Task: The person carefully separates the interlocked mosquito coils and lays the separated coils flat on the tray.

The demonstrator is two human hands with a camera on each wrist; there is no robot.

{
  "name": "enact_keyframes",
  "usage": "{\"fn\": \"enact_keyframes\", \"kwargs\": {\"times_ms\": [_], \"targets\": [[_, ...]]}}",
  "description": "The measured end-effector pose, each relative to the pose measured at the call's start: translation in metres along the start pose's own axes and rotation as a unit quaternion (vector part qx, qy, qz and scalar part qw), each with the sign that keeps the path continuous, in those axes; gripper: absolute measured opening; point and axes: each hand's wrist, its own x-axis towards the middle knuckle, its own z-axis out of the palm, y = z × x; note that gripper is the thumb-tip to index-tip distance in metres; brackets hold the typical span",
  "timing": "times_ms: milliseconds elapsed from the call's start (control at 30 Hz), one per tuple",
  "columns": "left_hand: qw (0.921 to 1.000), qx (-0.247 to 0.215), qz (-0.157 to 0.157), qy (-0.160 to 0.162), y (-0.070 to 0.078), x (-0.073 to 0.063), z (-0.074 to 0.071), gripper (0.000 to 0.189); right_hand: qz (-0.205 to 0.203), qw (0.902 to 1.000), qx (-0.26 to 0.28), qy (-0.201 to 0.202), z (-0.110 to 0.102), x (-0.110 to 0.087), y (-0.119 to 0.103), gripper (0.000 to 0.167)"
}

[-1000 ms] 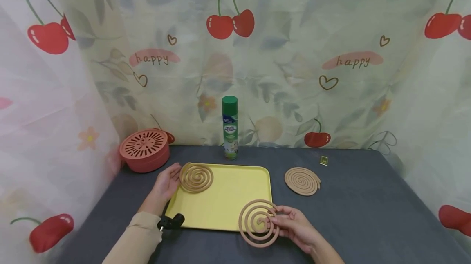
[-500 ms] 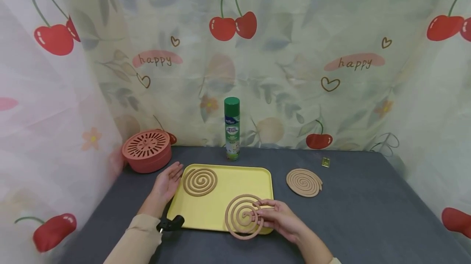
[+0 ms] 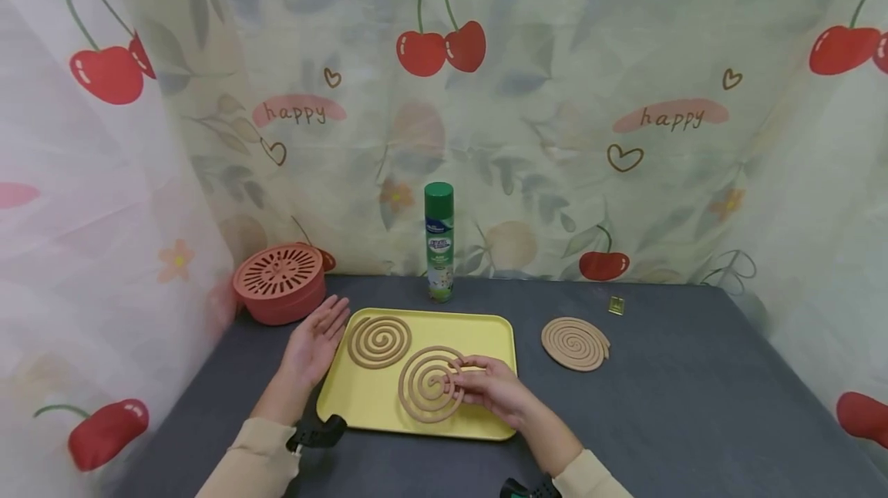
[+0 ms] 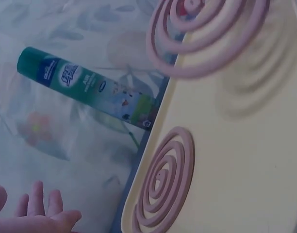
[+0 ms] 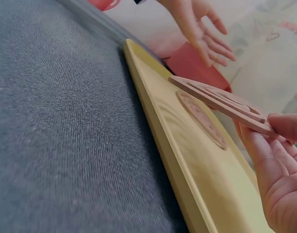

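My right hand (image 3: 494, 388) pinches a brown mosquito coil (image 3: 416, 403) by its right side, thumb on top. In the right wrist view that coil (image 5: 221, 104) hovers above the yellow tray (image 5: 163, 141), its shadow falling on the tray. A second mosquito coil (image 3: 378, 342) lies flat in the tray's back left corner. Beside the tray's left edge my left hand (image 3: 312, 345) is raised with straight fingers and holds nothing. To the right of the tray, on the dark cloth, lies a tightly wound mosquito coil (image 3: 574, 344).
A green spray can (image 3: 439, 243) stands behind the tray. The red round box with a slotted lid (image 3: 280, 282) is at the back left. A small gold-coloured metal piece (image 3: 616, 305) lies at the back right. Printed curtains (image 3: 486, 136) enclose the table.
My right hand has carried the mosquito coil left and away from me, from the tray's front right corner to over its middle. The left hand has lifted slightly beside the tray.
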Motion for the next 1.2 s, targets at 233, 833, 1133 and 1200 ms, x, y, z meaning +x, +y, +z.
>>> {"fn": "enact_keyframes", "kwargs": {"times_ms": [233,833,1133,1200], "targets": [[0.9998,-0.015,0.011,0.005,-0.003,-0.007,0.002,0.049,-0.004,0.9996,-0.019,0.021,0.011,0.017,0.006,0.036],[0.9966,-0.029,0.021,-0.074,-0.001,-0.013,0.028,0.03,0.02,0.9991,-0.007,0.036,0.033,0.04,0.02,0.036],[0.9905,0.015,0.026,-0.134,-0.001,-0.014,0.05,0.03,0.035,0.9989,0.007,0.029,0.041,0.04,0.023,0.039],[0.9898,0.017,0.026,-0.139,-0.002,-0.013,0.054,0.033,0.04,0.9987,0.009,0.03,0.041,0.04,0.024,0.04]]}}
